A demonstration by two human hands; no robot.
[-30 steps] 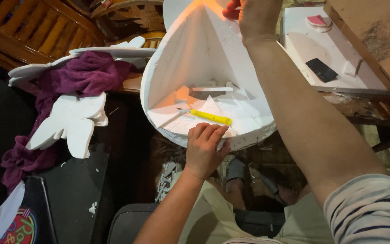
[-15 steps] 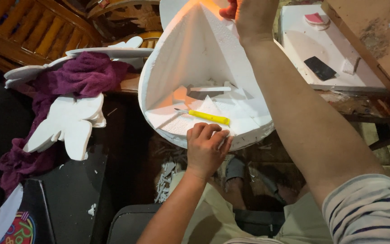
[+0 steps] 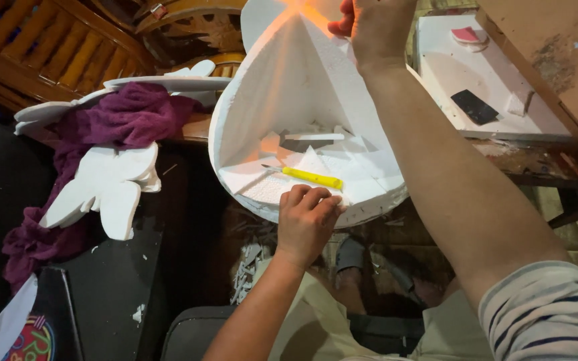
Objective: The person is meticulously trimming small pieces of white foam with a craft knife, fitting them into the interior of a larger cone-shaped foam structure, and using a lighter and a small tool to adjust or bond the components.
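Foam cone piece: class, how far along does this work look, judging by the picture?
Done: the white foam cone is hollowed out, with offcuts lying inside. In hand: the left hand grips its lower rim and the right hand holds its top, while the yellow knife lies unused inside. Left: the offcuts are not cleared; whether more cutting remains cannot be told.

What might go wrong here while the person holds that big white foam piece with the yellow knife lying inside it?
The yellow-handled knife lies loose on the rim of the white foam shell, just beyond the left hand; if the shell tips, the knife could slide toward those fingers. The right hand grips only the pointed top, which looks thin enough to snap. Loose foam offcuts inside could spill to the floor.
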